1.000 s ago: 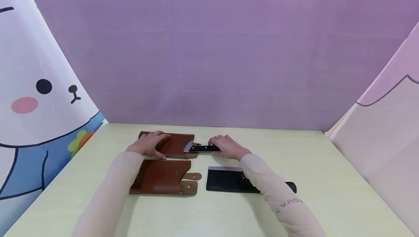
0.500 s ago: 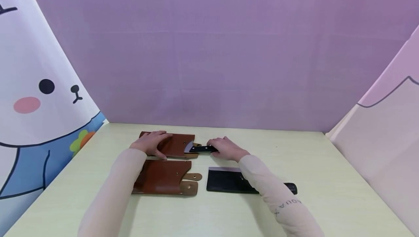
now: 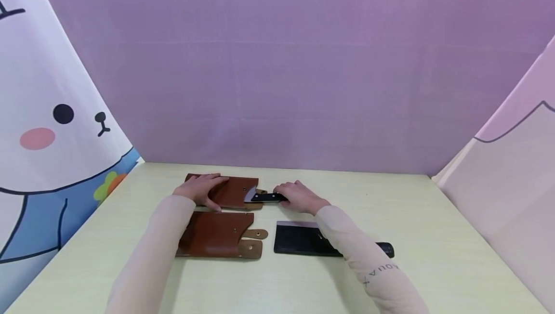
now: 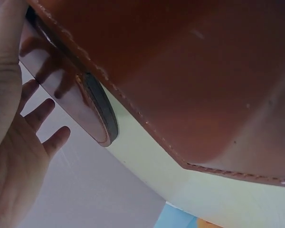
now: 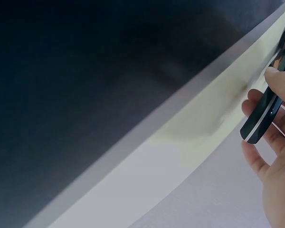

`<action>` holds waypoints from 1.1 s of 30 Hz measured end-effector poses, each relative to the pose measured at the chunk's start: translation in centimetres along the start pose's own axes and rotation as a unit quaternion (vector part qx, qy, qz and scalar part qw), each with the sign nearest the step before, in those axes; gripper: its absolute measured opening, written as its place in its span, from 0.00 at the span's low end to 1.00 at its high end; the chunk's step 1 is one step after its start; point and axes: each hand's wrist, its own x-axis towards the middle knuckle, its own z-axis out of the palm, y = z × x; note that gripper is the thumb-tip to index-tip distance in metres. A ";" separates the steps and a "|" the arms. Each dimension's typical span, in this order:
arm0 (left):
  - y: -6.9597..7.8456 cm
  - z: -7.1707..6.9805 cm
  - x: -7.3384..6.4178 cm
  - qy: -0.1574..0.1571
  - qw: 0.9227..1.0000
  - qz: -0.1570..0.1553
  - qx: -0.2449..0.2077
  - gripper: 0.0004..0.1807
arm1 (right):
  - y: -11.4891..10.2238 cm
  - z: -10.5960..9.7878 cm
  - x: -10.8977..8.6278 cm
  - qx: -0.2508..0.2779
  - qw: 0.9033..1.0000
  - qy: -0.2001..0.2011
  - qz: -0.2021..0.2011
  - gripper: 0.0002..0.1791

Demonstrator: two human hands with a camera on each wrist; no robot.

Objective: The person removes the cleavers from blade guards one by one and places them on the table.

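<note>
Brown leather makes the far sheath (image 3: 237,191), where the knife (image 3: 261,198) sits with its blade (image 3: 250,194) seemingly mostly inside. The right hand (image 3: 300,197) grips the handle (image 3: 265,198); the left hand (image 3: 200,189) rests on the sheath, fingers spread. Level, straight movement and steady left pressure should serve best. The pale table (image 3: 234,285) bears a second sheath (image 3: 217,237) and a cleaver (image 3: 299,240); purple cloth (image 3: 277,63) hangs behind.

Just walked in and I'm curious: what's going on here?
A person's right hand holds a knife by its black handle, the blade mostly hidden in the farther brown sheath under the left hand. Nearer on the table lie a second brown sheath and a black-bladed cleaver, partly hidden by the right sleeve.
</note>
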 end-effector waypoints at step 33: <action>0.7 -1.1 -0.1 -0.014 0.999 0.023 0.024 0.56 | -0.3 -0.1 0.1 0.007 1.000 -0.004 -0.005 0.19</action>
